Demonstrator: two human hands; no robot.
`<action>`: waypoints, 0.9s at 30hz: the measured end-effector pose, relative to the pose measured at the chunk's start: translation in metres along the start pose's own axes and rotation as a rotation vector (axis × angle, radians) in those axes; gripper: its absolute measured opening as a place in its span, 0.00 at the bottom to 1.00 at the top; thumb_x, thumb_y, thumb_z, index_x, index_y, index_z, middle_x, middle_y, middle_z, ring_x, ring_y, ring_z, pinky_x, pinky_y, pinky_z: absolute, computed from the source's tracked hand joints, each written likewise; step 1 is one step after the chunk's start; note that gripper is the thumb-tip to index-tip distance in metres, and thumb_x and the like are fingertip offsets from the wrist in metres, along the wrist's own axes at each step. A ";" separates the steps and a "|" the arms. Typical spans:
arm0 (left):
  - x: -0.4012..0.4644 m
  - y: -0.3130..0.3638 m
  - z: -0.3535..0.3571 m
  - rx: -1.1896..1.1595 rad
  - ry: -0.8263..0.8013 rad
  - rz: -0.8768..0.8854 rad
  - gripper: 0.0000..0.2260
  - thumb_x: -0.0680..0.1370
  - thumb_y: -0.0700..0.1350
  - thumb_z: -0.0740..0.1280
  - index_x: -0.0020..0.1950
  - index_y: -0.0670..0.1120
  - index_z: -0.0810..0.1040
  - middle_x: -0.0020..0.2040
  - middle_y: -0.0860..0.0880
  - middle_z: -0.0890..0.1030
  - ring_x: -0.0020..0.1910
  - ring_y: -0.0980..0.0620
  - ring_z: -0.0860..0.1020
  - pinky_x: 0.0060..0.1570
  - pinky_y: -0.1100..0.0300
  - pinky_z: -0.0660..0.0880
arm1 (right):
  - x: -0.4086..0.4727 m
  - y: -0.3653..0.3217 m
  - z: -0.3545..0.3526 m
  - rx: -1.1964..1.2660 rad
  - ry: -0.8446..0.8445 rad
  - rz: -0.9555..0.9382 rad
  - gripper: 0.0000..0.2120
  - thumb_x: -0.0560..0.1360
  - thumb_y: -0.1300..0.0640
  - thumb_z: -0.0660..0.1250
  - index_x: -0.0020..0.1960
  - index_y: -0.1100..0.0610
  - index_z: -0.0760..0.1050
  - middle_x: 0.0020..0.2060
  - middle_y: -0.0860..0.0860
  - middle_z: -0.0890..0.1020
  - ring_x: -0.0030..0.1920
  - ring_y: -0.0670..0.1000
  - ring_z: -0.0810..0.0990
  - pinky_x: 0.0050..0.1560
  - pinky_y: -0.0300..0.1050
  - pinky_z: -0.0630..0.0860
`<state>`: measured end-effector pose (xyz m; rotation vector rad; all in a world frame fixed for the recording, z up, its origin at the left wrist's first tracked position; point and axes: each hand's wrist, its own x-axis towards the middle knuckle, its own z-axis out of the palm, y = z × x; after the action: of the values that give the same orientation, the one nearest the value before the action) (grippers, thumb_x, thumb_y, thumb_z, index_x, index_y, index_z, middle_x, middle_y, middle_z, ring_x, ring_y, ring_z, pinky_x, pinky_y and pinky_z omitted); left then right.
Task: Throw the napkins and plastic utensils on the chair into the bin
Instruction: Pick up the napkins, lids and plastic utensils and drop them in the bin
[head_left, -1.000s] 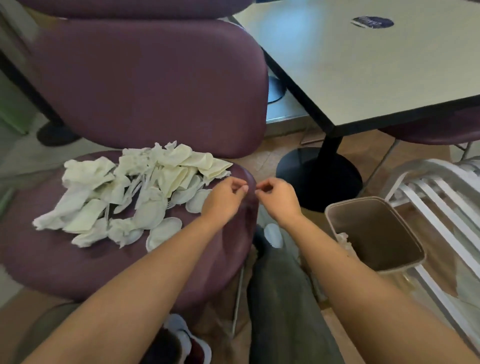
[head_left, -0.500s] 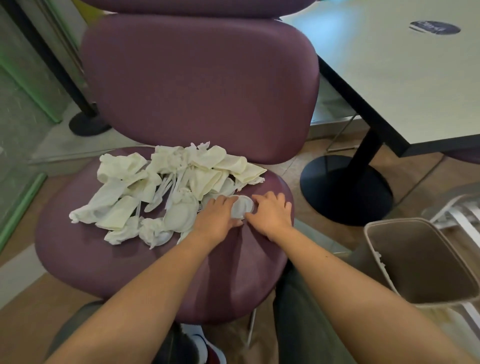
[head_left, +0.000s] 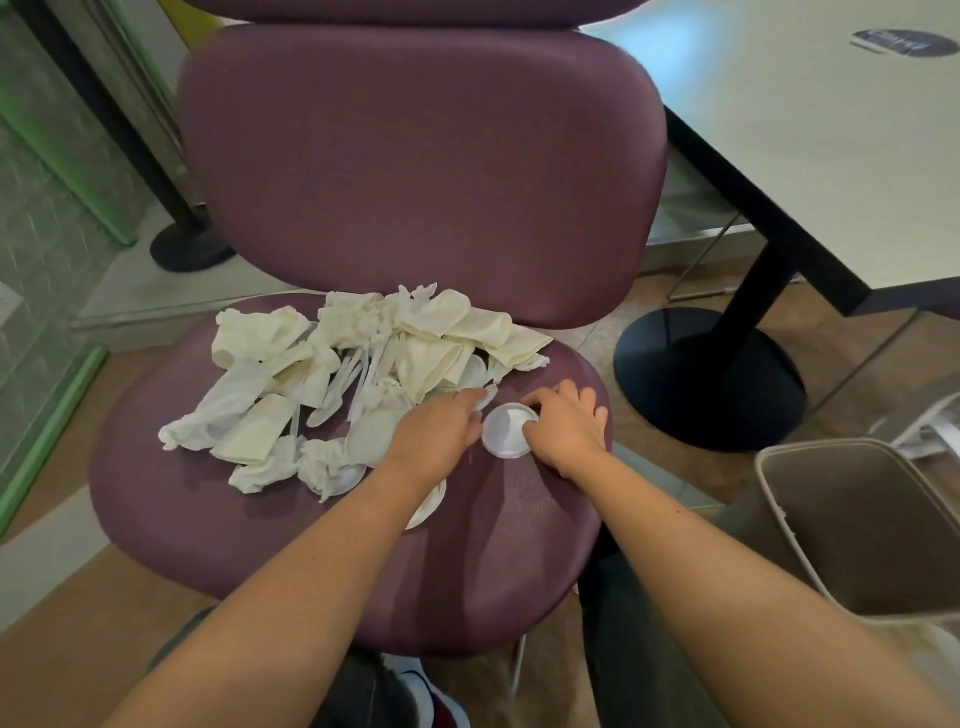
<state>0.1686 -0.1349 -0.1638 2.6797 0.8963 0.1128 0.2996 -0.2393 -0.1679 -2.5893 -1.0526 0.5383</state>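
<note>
Two bare hands meet over a round white lid (head_left: 508, 430) lying flat on the front right of a purple chair (head_left: 249, 525). The right hand (head_left: 566, 426) curls its fingers (head_left: 540, 410) over the lid's right edge; the left hand (head_left: 441, 431) touches its left edge, fingers bent, though whether they pinch anything cannot be told. Behind and left of the hands a heap of napkins (head_left: 363, 358) spreads across the seat, its long axis running from near left to far right. White utensils (head_left: 348, 379) lie among them, handles pointing toward the backrest. The bin (head_left: 779, 467) stands on the floor to the right of the chair, mouth up. Half a second earlier the lid sat half-covered between the hands; now it lies nearly whole in view, and the heap is unchanged
</note>
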 end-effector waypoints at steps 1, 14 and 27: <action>0.000 0.002 -0.002 -0.025 0.038 -0.022 0.17 0.81 0.47 0.60 0.70 0.51 0.71 0.58 0.44 0.80 0.55 0.43 0.78 0.50 0.51 0.74 | -0.002 0.003 0.000 0.026 0.023 -0.001 0.21 0.74 0.60 0.59 0.64 0.47 0.73 0.62 0.51 0.71 0.62 0.55 0.65 0.61 0.49 0.61; -0.003 0.063 -0.007 -0.388 0.167 -0.049 0.22 0.76 0.36 0.62 0.68 0.52 0.71 0.52 0.47 0.80 0.47 0.47 0.77 0.45 0.58 0.70 | -0.043 0.046 -0.019 0.383 0.395 0.090 0.15 0.78 0.64 0.61 0.60 0.56 0.79 0.56 0.54 0.76 0.54 0.54 0.78 0.58 0.49 0.75; 0.029 0.244 0.061 -0.624 0.011 0.135 0.20 0.76 0.38 0.65 0.66 0.55 0.74 0.50 0.51 0.80 0.49 0.50 0.79 0.46 0.57 0.75 | -0.094 0.215 -0.099 0.528 0.552 0.339 0.15 0.75 0.64 0.63 0.59 0.53 0.78 0.52 0.51 0.80 0.51 0.52 0.79 0.50 0.45 0.75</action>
<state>0.3420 -0.3185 -0.1453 2.1483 0.5587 0.3709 0.4115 -0.4671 -0.1453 -2.2309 -0.2468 0.1193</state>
